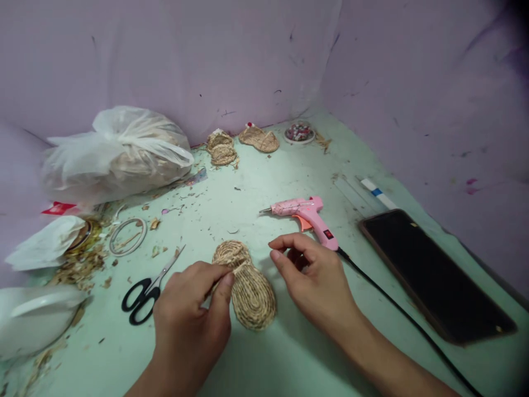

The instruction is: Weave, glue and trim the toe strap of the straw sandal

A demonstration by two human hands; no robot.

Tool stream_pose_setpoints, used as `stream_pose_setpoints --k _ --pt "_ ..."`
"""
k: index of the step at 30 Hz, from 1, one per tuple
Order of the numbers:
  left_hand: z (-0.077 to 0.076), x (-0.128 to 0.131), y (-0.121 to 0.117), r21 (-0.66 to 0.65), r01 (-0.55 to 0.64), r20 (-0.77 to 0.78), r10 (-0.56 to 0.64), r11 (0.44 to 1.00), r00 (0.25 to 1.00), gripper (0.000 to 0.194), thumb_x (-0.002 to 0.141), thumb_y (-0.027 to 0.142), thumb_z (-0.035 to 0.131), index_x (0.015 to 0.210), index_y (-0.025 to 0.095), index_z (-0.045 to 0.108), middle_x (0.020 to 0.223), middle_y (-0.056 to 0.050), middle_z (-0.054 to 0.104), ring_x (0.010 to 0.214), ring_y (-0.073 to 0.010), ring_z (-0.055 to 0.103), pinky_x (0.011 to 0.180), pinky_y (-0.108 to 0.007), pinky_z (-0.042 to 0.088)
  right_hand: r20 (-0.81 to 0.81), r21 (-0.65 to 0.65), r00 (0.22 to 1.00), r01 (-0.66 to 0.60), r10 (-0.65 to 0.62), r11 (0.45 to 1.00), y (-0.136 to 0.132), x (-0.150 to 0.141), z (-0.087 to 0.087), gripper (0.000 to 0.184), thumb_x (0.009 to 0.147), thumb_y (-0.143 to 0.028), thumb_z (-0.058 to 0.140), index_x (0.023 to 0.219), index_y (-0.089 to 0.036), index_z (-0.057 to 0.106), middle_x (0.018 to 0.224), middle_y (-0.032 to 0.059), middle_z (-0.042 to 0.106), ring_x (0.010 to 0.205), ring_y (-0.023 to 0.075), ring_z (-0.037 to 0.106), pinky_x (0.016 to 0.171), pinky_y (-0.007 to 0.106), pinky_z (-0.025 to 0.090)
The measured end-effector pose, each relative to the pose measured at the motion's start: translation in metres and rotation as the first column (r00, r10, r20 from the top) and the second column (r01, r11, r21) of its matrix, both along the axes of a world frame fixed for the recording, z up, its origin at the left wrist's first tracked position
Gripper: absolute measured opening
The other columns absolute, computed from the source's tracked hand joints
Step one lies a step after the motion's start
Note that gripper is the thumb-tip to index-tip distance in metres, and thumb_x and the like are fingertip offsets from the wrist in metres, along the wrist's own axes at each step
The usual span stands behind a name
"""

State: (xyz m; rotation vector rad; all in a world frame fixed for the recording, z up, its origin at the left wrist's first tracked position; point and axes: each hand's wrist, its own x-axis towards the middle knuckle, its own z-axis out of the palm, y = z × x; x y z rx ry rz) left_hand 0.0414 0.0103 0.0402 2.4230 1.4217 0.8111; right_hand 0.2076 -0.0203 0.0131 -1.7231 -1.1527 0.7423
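A small coiled straw slipper (pixel 253 298), figure-eight shaped with a braided band across its narrow middle, lies between my hands. My left hand (pixel 194 317) pinches the band's end between thumb and forefinger, and partly covers that side. To the right, apart from the slipper, is my right hand (pixel 309 275). Its thumb and forefinger tips come together in a pinch, the other fingers curled; anything between them is too small to make out. A pink glue gun (pixel 303 212) lies on its side just beyond it. Scissors (pixel 151 292) with black handles lie left of my left hand.
A knotted plastic bag (pixel 119 154) fills the back left. Two finished-looking straw slippers (pixel 260 139) and a dish of beads (pixel 300 132) stand by the wall. Tape roll (pixel 128 237) and straw scraps (pixel 78 273) lie left. Right are a phone (pixel 433 275) and the black cord (pixel 392 303).
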Motion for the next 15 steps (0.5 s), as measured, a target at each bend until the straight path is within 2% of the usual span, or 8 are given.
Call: stream_pose_setpoints --k 2,4,6,8,11,13,15 --pt "0.005 0.0 -0.001 -0.277 -0.062 0.085 0.089 0.959 0.992 0.013 0.075 0.026 0.056 0.066 0.021 0.063 0.055 0.003 0.061 0.05 -0.0114 0.053 0.048 -0.023 0.038 -0.009 0.011 1.0 -0.01 0.01 1.0 -0.001 0.0 -0.002 0.012 0.075 -0.018 0.056 0.083 -0.022 0.064 0.071 -0.0018 0.063 0.052 0.0104 0.051 0.05 0.025 0.041" --pt "0.008 -0.001 0.001 -0.511 -0.073 0.161 0.178 0.857 0.971 0.013 0.072 0.03 0.059 0.065 0.021 0.064 0.053 0.004 0.059 0.047 -0.0097 0.05 0.044 -0.02 0.036 -0.009 0.032 0.999 -0.039 0.039 0.999 -0.003 -0.002 -0.003 0.013 0.075 -0.016 0.056 0.084 -0.021 0.064 0.071 -0.0015 0.063 0.053 0.0104 0.052 0.05 0.025 0.041" --pt "0.006 -0.003 0.003 -0.655 -0.037 0.236 0.25 0.755 0.939 0.012 0.068 0.031 0.062 0.069 0.02 0.065 0.054 0.003 0.06 0.046 -0.0085 0.048 0.042 -0.018 0.035 0.022 0.114 0.998 -0.066 0.063 0.991 -0.006 -0.003 -0.003 0.013 0.074 -0.013 0.057 0.084 -0.019 0.063 0.073 -0.0004 0.063 0.056 0.0108 0.053 0.053 0.025 0.042" --pt "0.004 -0.003 0.006 -0.728 0.015 0.293 0.292 0.686 0.91 0.012 0.066 0.03 0.064 0.07 0.019 0.065 0.053 0.004 0.058 0.045 -0.0068 0.046 0.041 -0.016 0.033 0.109 0.26 0.991 -0.109 0.083 0.96 -0.01 -0.004 -0.001 0.012 0.074 -0.012 0.057 0.083 -0.018 0.062 0.075 0.0016 0.063 0.062 0.0122 0.054 0.058 0.026 0.043" --pt "0.004 -0.001 0.007 -0.741 0.03 0.324 0.317 0.671 0.891 0.011 0.064 0.028 0.065 0.067 0.018 0.062 0.051 0.005 0.054 0.044 -0.0051 0.042 0.04 -0.014 0.032 0.351 0.403 0.933 -0.227 0.08 0.887 -0.014 -0.007 0.001 0.01 0.074 -0.012 0.058 0.079 -0.019 0.065 0.072 0.0022 0.061 0.064 0.0138 0.051 0.057 0.027 0.038" --pt "0.006 0.002 0.006 -0.72 0.017 0.323 0.313 0.694 0.893 0.01 0.064 0.027 0.064 0.064 0.017 0.061 0.049 0.005 0.052 0.043 -0.0048 0.041 0.039 -0.014 0.031 0.514 0.413 0.857 -0.287 0.039 0.864 -0.016 -0.011 0.003 0.012 0.074 -0.013 0.058 0.074 -0.021 0.067 0.067 0.001 0.059 0.058 0.0133 0.045 0.053 0.027 0.031" --pt "0.009 0.006 0.005 -0.696 0.016 0.318 0.288 0.718 0.903 0.01 0.063 0.026 0.064 0.062 0.017 0.06 0.047 0.005 0.051 0.042 -0.0052 0.041 0.038 -0.014 0.032 0.612 0.42 0.79 -0.307 -0.017 0.854 -0.016 -0.016 0.004 0.014 0.075 -0.014 0.056 0.071 -0.022 0.068 0.062 0.0003 0.059 0.053 0.0136 0.04 0.05 0.029 0.026"
